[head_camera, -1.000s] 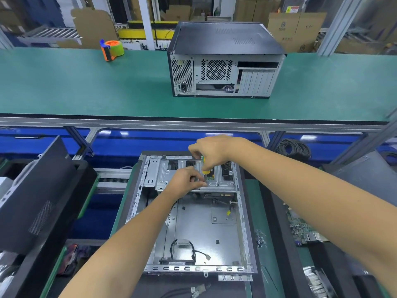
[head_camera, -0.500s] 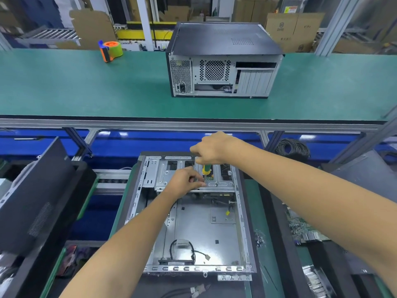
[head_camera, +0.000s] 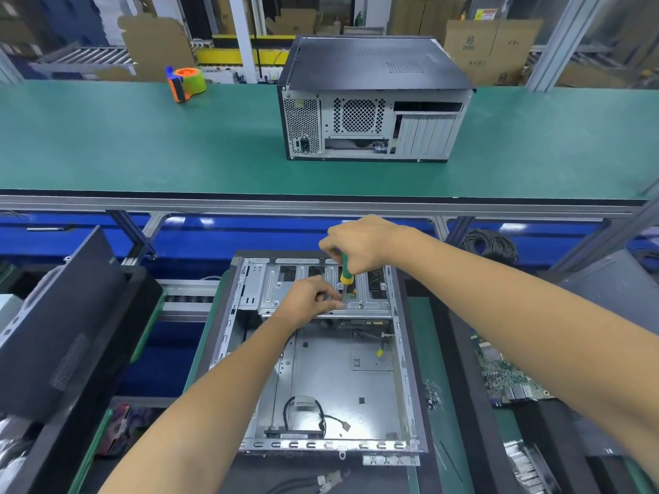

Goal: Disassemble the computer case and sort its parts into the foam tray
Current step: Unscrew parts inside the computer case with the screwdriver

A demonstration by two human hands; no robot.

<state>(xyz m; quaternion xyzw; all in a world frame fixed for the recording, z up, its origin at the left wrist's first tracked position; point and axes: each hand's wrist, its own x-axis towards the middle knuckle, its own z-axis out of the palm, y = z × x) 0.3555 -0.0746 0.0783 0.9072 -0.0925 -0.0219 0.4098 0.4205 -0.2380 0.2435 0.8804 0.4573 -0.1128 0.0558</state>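
Observation:
An opened silver computer case (head_camera: pixel 342 383) lies flat in front of me, its side panel off. Across its far end runs a metal drive bracket (head_camera: pixel 271 294). My right hand (head_camera: pixel 360 244) grips a green-and-yellow screwdriver (head_camera: pixel 345 276) upright, its tip down on the bracket. My left hand (head_camera: pixel 310 301) rests on the bracket just left of the tip, its fingers pinched together close to the shaft. A black cable (head_camera: pixel 306 411) lies loose on the case floor.
A second, closed computer case (head_camera: pixel 371 101) and an orange-green tape dispenser (head_camera: pixel 187 82) stand on the green upper bench (head_camera: pixel 142 144). A black case panel (head_camera: pixel 67 315) leans at left. A circuit board (head_camera: pixel 506 376) lies at right, with small screws (head_camera: pixel 433 395) beside the case.
My right hand has risen a little with the screwdriver, showing more of the handle. My left hand stays on the bracket.

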